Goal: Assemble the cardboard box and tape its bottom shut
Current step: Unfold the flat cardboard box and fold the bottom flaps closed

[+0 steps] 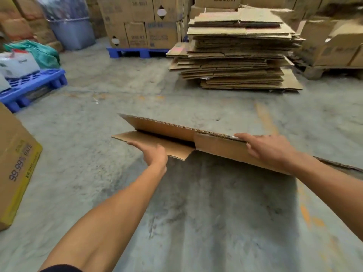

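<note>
Item: one flattened brown corrugated cardboard box [220,148], held in the air above the grey concrete floor [117,85], nearly level, its two layers parted a little at the left end so a dark gap shows between an upper panel and a lower flap. Nothing is seen inside it. Hands — two, both bare, arms stretched forward. Left hand [155,154]: under the lower flap at the near left edge, thumb on top, fingers curled beneath and gripping the flap. Right hand [269,150]: laid over the top edge at the right, fingers [242,136] hooked over the far side, holding the upper panel. Surroundings: one tall stack of flattened brown cardboard sheets [239,54] on the floor ahead; two blue plastic pallets — one [35,87] at left carrying white and green bundles, one [137,53] behind carrying stacked printed cartons; one grey plastic bin [72,30] at the back left; one printed carton with a yellow band [15,163] at the near left.
</note>
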Demonstrator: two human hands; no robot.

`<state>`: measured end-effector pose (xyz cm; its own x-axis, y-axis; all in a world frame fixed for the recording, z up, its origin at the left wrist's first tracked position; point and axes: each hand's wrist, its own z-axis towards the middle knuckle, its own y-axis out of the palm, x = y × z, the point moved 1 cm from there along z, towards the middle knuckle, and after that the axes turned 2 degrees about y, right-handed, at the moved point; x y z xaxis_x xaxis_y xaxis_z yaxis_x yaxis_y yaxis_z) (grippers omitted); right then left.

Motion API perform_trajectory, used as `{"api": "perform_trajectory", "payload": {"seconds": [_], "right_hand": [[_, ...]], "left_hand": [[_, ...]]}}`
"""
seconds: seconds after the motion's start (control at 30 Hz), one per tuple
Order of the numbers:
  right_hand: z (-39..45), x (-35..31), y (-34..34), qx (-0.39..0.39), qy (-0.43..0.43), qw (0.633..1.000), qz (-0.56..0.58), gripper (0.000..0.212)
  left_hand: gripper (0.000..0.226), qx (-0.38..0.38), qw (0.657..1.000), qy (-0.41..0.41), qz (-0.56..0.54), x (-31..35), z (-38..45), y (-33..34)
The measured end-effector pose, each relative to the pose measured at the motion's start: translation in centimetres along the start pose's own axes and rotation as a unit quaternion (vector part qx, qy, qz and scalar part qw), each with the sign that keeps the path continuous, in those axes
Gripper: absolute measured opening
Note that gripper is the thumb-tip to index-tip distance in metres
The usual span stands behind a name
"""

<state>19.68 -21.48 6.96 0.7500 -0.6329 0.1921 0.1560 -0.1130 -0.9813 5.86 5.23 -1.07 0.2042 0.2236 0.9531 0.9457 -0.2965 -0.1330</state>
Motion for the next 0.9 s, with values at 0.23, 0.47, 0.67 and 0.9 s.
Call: {"api": "perform_trajectory", "payload": {"seconds": [0.23, 0.47, 0.67, 0.9], "right_hand": [[2.4, 6.0, -5.2, 0.127, 0.016, 0.982, 0.138, 0.056], [-0.3, 10.2, -6.7, 0.068, 0.111, 0.950, 0.283, 0.054], [-3.1, 13.1, -2.2, 0.006, 0.254, 0.936, 0.245, 0.061], [-1.1, 15.2, -9.7, 0.158, 0.335, 0.908, 0.197, 0.050]], "left_hand": [[0.091, -0.034, 0.993, 0.109, 0.007, 10.9, 1.6, 3.0], [0.098, -0.124, 0.954, 0.235, 0.140, 21.6, 0.6, 2.5], [0.099, -0.207, 0.896, 0.306, 0.247, 24.5, -0.1, 0.9], [0.106, -0.314, 0.846, 0.281, 0.327, 27.5, 1.0, -0.2]]}}
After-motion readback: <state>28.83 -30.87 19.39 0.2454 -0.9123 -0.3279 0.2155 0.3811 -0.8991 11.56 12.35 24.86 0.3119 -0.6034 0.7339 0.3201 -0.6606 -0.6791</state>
